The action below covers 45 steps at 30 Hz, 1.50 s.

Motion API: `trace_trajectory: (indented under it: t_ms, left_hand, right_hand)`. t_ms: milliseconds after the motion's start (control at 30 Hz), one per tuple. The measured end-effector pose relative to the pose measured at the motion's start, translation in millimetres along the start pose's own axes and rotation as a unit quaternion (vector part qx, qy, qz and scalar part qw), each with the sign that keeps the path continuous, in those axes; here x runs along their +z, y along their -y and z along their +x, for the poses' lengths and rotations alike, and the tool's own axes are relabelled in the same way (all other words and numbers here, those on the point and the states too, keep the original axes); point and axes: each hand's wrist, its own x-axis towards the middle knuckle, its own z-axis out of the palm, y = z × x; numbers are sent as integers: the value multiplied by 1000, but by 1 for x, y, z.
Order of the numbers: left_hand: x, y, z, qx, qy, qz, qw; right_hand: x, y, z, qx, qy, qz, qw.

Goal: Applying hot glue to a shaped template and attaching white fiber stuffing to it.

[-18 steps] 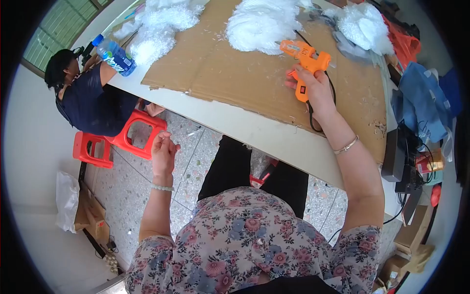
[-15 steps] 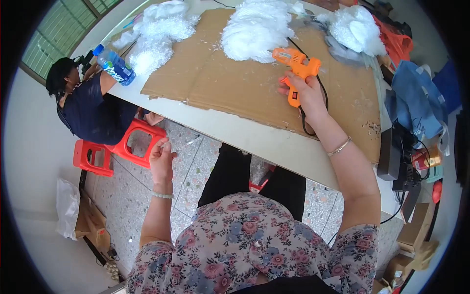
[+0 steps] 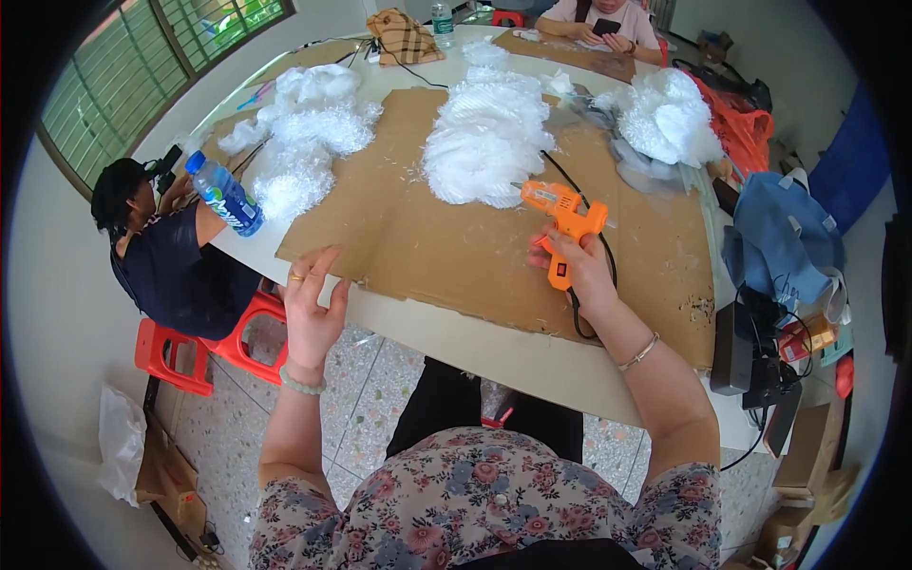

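White round table (image 3: 446, 334) fills the middle, tiled floor under it, barred window upper left. Brown cardboard sheet (image 3: 456, 256) covers most of the near tabletop.

Changes vs 0.6 s ago: left hand (image 3: 311, 309) was low beside the lap, now raised to the near cardboard edge. Right hand (image 3: 578, 274) stays on the glue gun; the view has tipped up, so more of the far table shows.

Pose: left hand open, fingers spread and pointing up, palm facing away, holds nothing, fingertips at the cardboard's near edge; actual contact cannot be told. Ring and bead bracelet on it. Right hand wrapped around the handle of the orange glue gun (image 3: 562, 223), nozzle aimed left, gun over the cardboard's right half, just below the middle fluff pile. Black cord (image 3: 608, 275) runs past the wrist. Thin bracelet on the right wrist.

Counts: three white fluff piles (image 3: 484, 142) — left, middle, right. Two other people: one seated at left on red stools (image 3: 199, 342), one at the far edge. Two plastic bottles, one blue-capped (image 3: 224, 196) at left, one far. One blue cloth bag (image 3: 779, 237) at right.
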Motion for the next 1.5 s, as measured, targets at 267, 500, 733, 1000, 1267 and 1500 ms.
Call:
trace_trajectory:
  t_ms: [267,500,733,1000,1267,1500]
  left_hand:
    - [114,-13,139,108,108,-154,976]
    - [217,-15,191,232,174,-60,955]
    - [264,0,235,35,275,-191,942]
    - [204,-3,247,-278,170,-493,807]
    - [142,16,173,-319,177,-504,783]
    - [124,-60,79,-223,272,-389,851]
  right_hand:
    - [-7,1,3,19,-17,89,996]
    - [-5,13,2,52,-11,105,993]
    - [-7,15,8,70,-33,123,989]
    - [-11,21,9,43,-50,148,987]
    - [-15,45,3,-17,-70,172,983]
    - [-37,82,-4,-102,-92,178,974]
